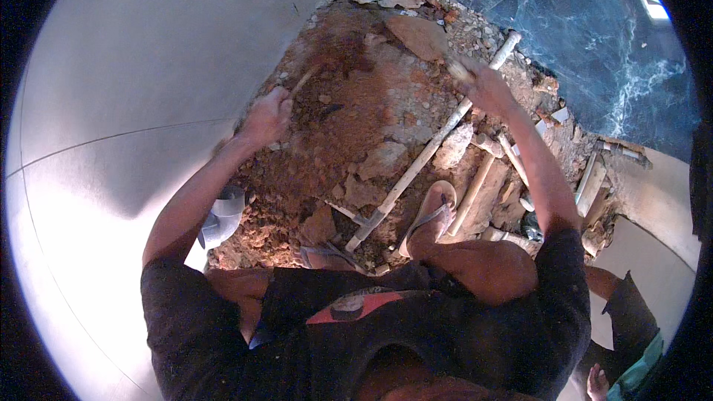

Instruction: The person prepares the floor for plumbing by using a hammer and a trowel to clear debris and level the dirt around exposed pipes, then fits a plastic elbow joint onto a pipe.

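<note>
My left hand point(269, 115) is closed around a thin, light-brown stick-like tool point(303, 80), which slants over the dug-up red-brown soil point(345, 96). Its far end is too blurred to make out. My right hand point(488, 90) grips a pale, handle-like tool point(460, 70) smeared by motion. Just beyond that tool is a flat reddish-brown piece point(417, 36); whether the two are joined I cannot tell. Below my right hand, a long pale pipe point(438, 137) runs diagonally across the dirt, with a tee joint point(364, 220) at its near end.
Shorter pipes point(473, 193) and broken stones point(382, 160) lie right of my sandalled foot point(431, 212). A pale wall point(148, 52) borders the pit on the left, dark-blue marbled tiles point(594, 52) at far right. A grey container point(223, 217) stands near my left forearm. Another person's hand point(596, 382) shows lower right.
</note>
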A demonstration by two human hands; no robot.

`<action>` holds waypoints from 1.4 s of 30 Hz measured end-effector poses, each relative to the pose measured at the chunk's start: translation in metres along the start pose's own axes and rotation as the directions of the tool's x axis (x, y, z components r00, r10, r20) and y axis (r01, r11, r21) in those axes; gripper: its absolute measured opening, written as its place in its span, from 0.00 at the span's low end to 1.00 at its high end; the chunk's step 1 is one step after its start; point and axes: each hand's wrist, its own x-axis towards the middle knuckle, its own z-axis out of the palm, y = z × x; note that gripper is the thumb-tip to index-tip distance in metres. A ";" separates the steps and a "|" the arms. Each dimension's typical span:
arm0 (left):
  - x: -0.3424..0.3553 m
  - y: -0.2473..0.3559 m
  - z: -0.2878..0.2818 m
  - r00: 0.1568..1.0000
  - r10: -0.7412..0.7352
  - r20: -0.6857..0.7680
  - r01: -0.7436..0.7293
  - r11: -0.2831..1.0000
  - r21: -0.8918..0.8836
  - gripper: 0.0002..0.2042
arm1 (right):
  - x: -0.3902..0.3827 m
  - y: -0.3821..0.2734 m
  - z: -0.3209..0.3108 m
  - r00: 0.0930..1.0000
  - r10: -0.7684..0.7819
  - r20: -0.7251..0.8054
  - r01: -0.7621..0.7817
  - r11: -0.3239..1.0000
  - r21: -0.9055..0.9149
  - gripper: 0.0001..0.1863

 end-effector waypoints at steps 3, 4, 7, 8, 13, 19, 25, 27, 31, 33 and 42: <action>-0.052 0.013 -0.047 0.989 -0.134 0.057 0.132 0.991 0.026 0.12 | 0.061 -0.043 -0.031 0.972 0.034 0.233 0.029 0.965 -0.261 0.17; -0.067 0.013 -0.053 0.991 -0.128 0.041 0.125 0.990 0.060 0.12 | 0.080 -0.055 -0.034 0.957 0.069 0.282 0.038 0.934 -0.356 0.15; -0.112 0.028 -0.066 0.978 -0.184 0.099 0.192 0.977 -0.087 0.10 | 0.128 -0.080 -0.013 0.919 0.065 0.389 0.156 0.846 -0.510 0.11; -0.125 0.028 -0.067 0.970 -0.188 0.153 0.211 0.966 -0.152 0.09 | 0.140 -0.074 0.001 0.917 0.033 0.397 0.184 0.849 -0.495 0.10; -0.187 0.010 -0.059 0.908 -0.216 0.359 0.300 0.933 -0.198 0.09 | 0.150 -0.027 0.082 0.878 -0.030 0.477 0.263 0.864 -0.430 0.10; -0.271 -0.001 -0.032 0.903 -0.288 0.318 0.353 0.920 -0.168 0.12 | 0.092 -0.130 0.024 0.844 -0.172 0.508 0.328 0.915 -0.234 0.12; -0.257 0.112 -0.119 0.724 -0.495 0.481 0.507 0.854 0.116 0.08 | 0.064 -0.071 -0.004 0.923 -0.171 0.345 0.247 0.950 -0.192 0.21; -0.233 0.170 -0.160 0.713 -0.541 0.447 0.453 0.841 0.296 0.08 | 0.078 -0.078 -0.015 0.925 -0.094 0.369 0.168 0.971 -0.173 0.22; -0.221 0.204 -0.176 0.708 -0.629 0.321 0.488 0.765 0.421 0.09 | 0.129 -0.066 -0.011 0.739 0.144 0.658 -0.119 0.989 -0.084 0.16; -0.215 0.208 -0.180 0.742 -0.608 0.283 0.483 0.777 0.404 0.08 | 0.142 -0.045 0.040 0.603 -0.383 0.700 0.705 0.666 -0.243 0.14; -0.207 0.201 -0.204 0.732 -0.537 0.419 0.528 0.836 0.151 0.08 | 0.117 -0.101 0.067 0.802 -0.076 0.592 0.260 0.937 -0.232 0.22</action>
